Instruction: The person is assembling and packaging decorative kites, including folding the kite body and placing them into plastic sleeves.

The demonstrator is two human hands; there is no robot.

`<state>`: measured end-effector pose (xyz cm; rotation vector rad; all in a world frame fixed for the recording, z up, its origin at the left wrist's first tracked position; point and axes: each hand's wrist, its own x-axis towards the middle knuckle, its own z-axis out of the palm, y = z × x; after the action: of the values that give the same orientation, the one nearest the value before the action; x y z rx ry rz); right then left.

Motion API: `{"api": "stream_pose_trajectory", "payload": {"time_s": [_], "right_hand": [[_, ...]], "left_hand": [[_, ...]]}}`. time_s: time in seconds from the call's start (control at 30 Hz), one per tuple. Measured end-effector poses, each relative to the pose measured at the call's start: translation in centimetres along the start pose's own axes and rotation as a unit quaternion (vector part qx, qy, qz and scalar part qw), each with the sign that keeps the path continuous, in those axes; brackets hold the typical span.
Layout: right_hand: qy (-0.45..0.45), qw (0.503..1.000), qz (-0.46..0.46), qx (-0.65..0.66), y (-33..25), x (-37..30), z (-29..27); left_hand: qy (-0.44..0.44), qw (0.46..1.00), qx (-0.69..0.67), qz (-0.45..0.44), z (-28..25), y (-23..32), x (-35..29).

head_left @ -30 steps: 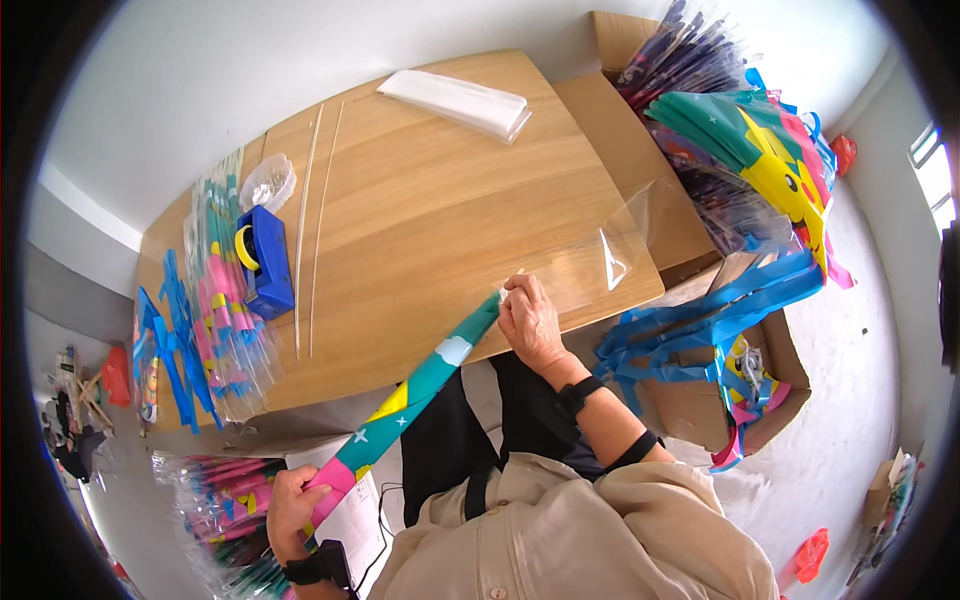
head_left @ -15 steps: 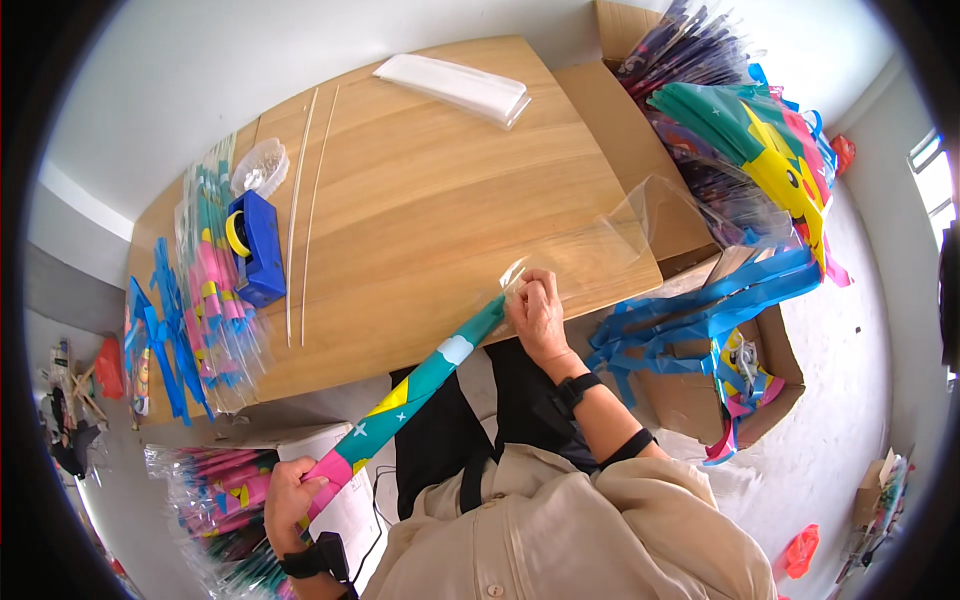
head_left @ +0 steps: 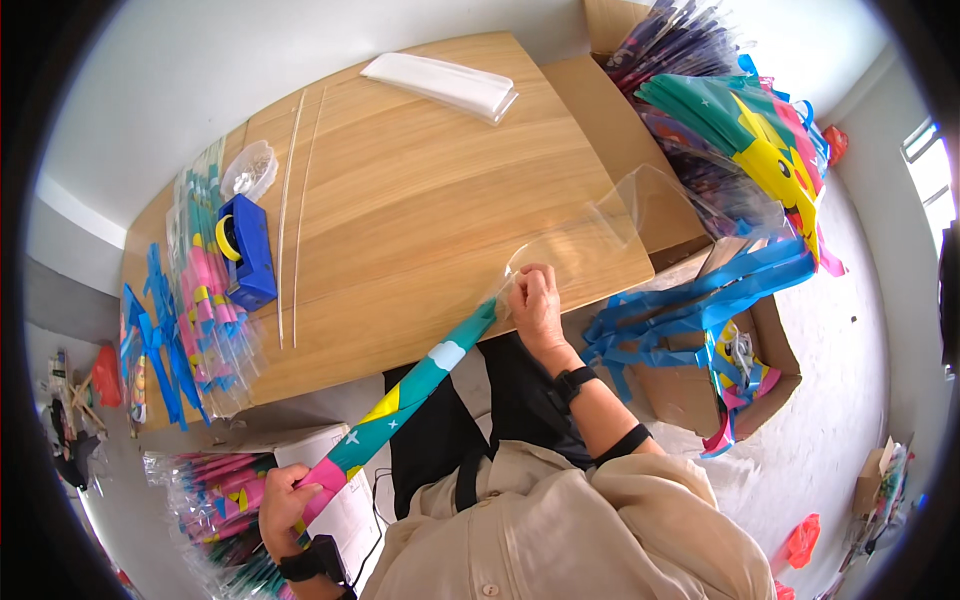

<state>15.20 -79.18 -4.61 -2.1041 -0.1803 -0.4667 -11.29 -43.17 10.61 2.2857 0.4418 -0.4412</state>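
A tightly rolled kite point(head_left: 403, 400), printed in green, pink, yellow and white, slants from lower left up to the table's front edge. My left hand point(head_left: 290, 500) is wrapped round its pink lower end. At the green tip, my right hand point(head_left: 535, 305) has its fingers pinched on the mouth of a clear plastic sleeve point(head_left: 590, 232). The sleeve stretches away over the table to the far right. How far the tip sits inside the sleeve is hard to make out.
On the wooden table point(head_left: 420, 210) lie a white stack of sleeves point(head_left: 440, 85), two thin rods point(head_left: 290, 220), a blue tape dispenser point(head_left: 250, 255), a clear dish point(head_left: 250, 170) and bagged kites point(head_left: 207, 290). Blue ribbons point(head_left: 710, 290) hang over an open carton point(head_left: 770, 390) at right.
The clear sleeve has risen and spread out toward the far right. My two hands and the roll have shifted slightly left in the picture, with the same grips.
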Motion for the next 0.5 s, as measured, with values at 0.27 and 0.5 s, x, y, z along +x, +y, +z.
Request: {"api": "stream_pose_trajectory", "payload": {"time_s": [0.27, 0.5], "right_hand": [[-0.056, 0.983, -0.144, -0.098, -0.6, -0.5, -0.5], [-0.142, 0.939, -0.185, -0.252, -1.9, 0.2, -0.7]], "left_hand": [[0.008, 1.000, 0.011, -0.026, -2.3, -3.0, -2.6], [0.016, 0.999, 0.021, -0.033, -2.7, -1.5, -3.3]]}}
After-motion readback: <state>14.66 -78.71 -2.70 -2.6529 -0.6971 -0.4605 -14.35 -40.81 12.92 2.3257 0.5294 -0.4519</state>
